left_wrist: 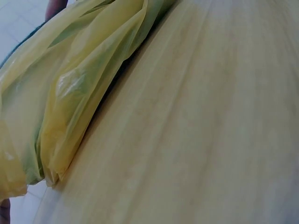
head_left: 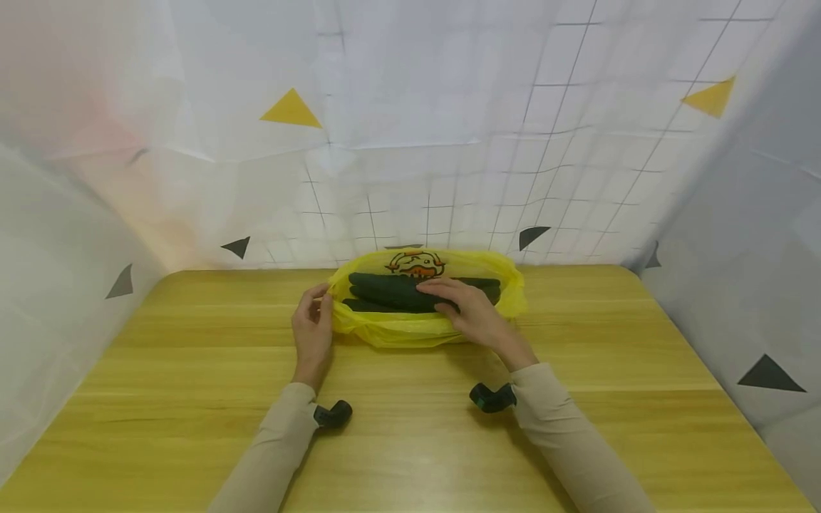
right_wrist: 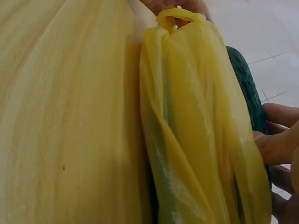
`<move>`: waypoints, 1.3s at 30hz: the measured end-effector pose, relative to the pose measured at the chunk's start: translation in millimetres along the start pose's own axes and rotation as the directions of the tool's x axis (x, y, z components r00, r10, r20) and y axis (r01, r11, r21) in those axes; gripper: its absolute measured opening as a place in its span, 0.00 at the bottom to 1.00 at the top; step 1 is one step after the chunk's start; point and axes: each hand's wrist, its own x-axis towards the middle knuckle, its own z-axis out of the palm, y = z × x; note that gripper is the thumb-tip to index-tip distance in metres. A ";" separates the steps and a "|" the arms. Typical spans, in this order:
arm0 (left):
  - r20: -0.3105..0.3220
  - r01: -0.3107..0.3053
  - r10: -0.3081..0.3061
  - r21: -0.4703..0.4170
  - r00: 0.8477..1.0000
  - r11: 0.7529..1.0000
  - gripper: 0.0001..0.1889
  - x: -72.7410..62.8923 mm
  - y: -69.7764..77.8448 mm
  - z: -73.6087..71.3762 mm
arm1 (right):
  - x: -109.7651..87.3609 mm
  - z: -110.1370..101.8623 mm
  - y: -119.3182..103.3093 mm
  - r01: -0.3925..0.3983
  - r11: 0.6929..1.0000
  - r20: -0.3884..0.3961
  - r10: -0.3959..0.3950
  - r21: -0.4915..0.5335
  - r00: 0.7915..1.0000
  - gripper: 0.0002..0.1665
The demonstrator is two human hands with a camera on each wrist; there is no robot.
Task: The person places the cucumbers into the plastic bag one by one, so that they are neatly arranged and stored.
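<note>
A yellow plastic bag lies at the table's far side, its mouth spread upward. Inside are several dark green cucumbers, stacked lengthwise. My left hand pinches the bag's rim at its left end. With thumb and fingers, my right hand grips the top cucumber near its right end. In the right wrist view, that hand is around the bumpy cucumber, which shows above the bag. The left wrist view shows mainly the bag's creased side; most of the left hand is out of frame there.
The wooden table reaches white sheeting printed with thin lines and triangles behind the bag. More sheeting stands along the right. A dark wrist camera sits at the left cuff, another camera at the right.
</note>
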 end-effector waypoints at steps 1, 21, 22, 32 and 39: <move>0.001 0.004 -0.004 0.000 1.000 1.000 0.14 0.0 -0.2 0.0 | -0.2 0.7 0.3 -0.005 1.000 0.009 0.005 0.002 1.000 0.26; 0.004 0.008 -0.008 0.012 1.000 1.000 0.15 -0.4 0.9 0.3 | -0.8 7.5 3.9 -0.035 0.999 0.081 0.036 -0.011 0.996 0.24; 0.005 0.010 -0.010 0.011 1.000 1.000 0.15 -0.3 0.7 0.2 | -0.7 7.6 3.9 -0.043 0.999 0.085 0.044 -0.012 0.995 0.24; 0.009 0.023 -0.023 0.006 1.000 1.000 0.14 0.3 -0.4 0.7 | -1.1 10.1 7.5 -0.065 0.998 0.082 0.064 0.006 0.995 0.24; 0.011 0.024 -0.024 0.026 1.000 0.999 0.14 -1.0 1.8 0.4 | -2.2 16.3 16.5 -0.028 0.999 0.040 0.027 0.034 0.999 0.24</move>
